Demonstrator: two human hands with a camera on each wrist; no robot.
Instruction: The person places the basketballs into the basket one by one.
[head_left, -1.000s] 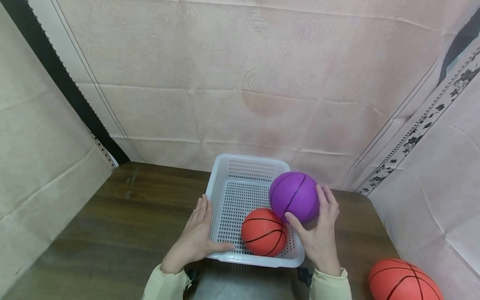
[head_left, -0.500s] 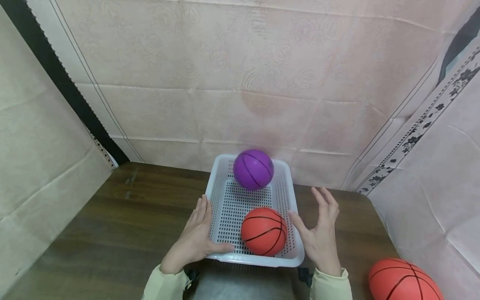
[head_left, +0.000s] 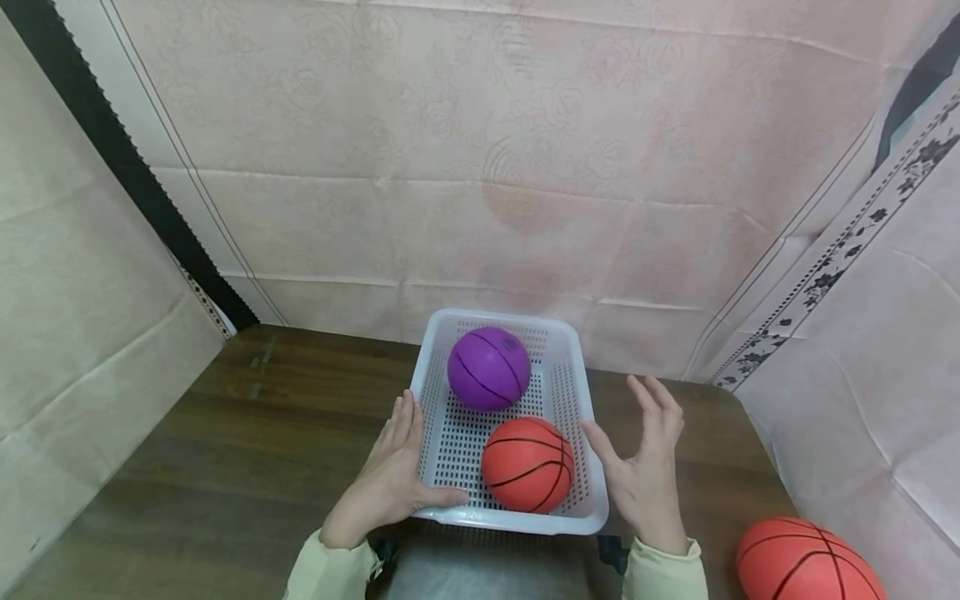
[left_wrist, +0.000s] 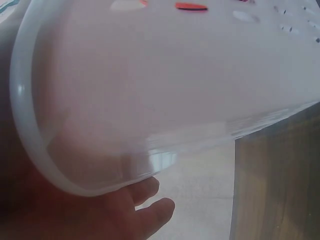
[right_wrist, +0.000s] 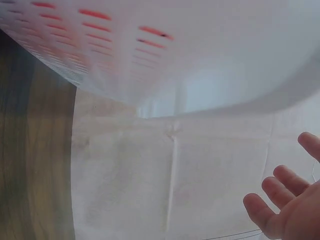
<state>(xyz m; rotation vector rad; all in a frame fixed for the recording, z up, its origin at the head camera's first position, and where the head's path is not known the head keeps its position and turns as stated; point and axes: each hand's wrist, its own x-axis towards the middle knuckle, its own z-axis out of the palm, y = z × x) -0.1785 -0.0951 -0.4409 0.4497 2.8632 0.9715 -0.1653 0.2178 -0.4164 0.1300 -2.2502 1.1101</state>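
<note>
A white perforated plastic basket (head_left: 510,521) stands on the table in the head view. A purple ball (head_left: 489,369) with black lines lies in its back left part. Nearer the front right, an orange-red toy basketball (head_left: 528,464) sits inside too. My left hand (head_left: 390,471) holds the basket's front left corner, its fingers along the outer left side and its thumb over the front rim. Beside the right rim, my right hand (head_left: 647,467) holds nothing, with fingers spread and the thumb tip right at the rim. The right wrist view shows its fingers (right_wrist: 260,207) apart from the basket wall.
Another orange-red basketball (head_left: 810,560) rests at the front right, cut off by the frame. The brown wooden table (head_left: 247,433) extends left of the basket. Pale patterned cloth (head_left: 480,167) hangs behind the table, with more cloth at both sides.
My right hand let go of the purple ball. It moved left to the basket's back, then lower and toward me inside. The left hand and the orange-red balls stayed in place.
</note>
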